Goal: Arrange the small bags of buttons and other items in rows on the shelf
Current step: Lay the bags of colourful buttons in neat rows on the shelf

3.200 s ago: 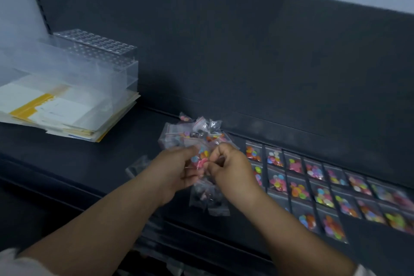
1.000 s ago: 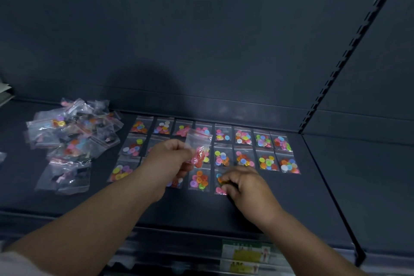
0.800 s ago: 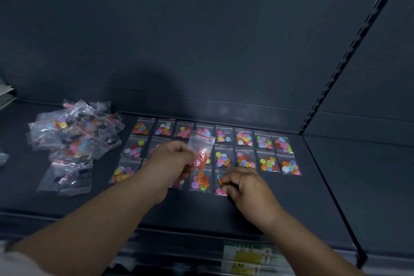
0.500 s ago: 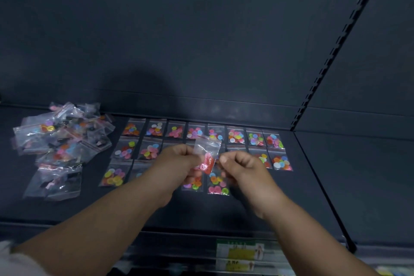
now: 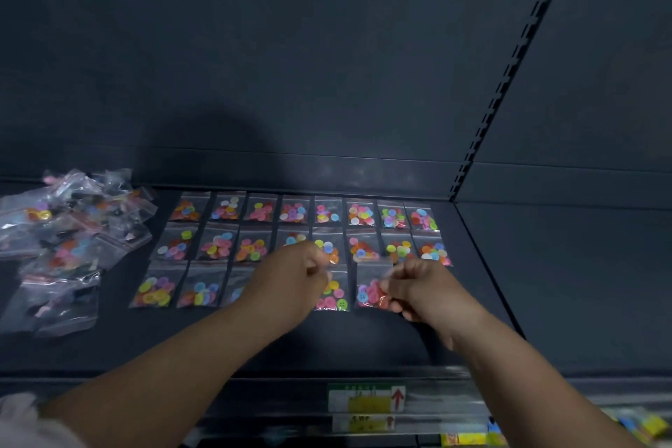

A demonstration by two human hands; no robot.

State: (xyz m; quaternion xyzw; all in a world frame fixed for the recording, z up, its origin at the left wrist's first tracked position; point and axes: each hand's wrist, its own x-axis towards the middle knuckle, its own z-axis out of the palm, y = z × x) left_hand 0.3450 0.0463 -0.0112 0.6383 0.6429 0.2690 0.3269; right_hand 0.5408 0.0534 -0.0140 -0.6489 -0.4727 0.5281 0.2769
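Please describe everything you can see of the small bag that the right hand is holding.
The small bag is a clear, glossy plastic pouch, roughly rectangular. Its lower half holds mostly pink and red buttons and one light blue one. Its upper half looks empty. The right hand pinches its right edge. It is in the front row on the dark shelf, just right of a bag with pink and green buttons. Whether it lies flat or is slightly lifted cannot be told.
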